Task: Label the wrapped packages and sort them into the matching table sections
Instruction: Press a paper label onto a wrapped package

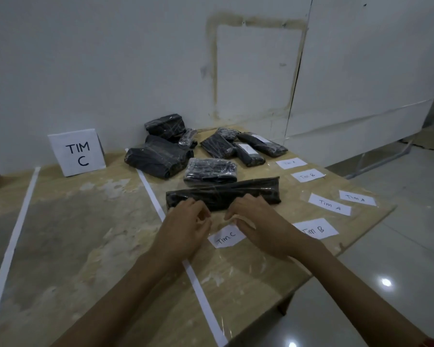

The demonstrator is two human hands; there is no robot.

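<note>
A long black wrapped package (223, 192) lies across the table just beyond my hands. My left hand (186, 226) and my right hand (256, 221) are side by side at its near edge, fingers curled over the top of a white "Tim C" label (226, 237) that lies under clear tape. Whether the fingers pinch the label or tape is hard to tell. Several more black wrapped packages (161, 156) are piled further back, two of them (251, 154) bearing white labels.
A standing "TIM C" sign (77, 152) marks the section left of a white tape line (150, 194); another tape line (13, 236) runs at the far left. Loose labels lie at right: "Tim A" (330, 205), "Tim B" (315, 230). The table edge (361, 236) drops to tiled floor.
</note>
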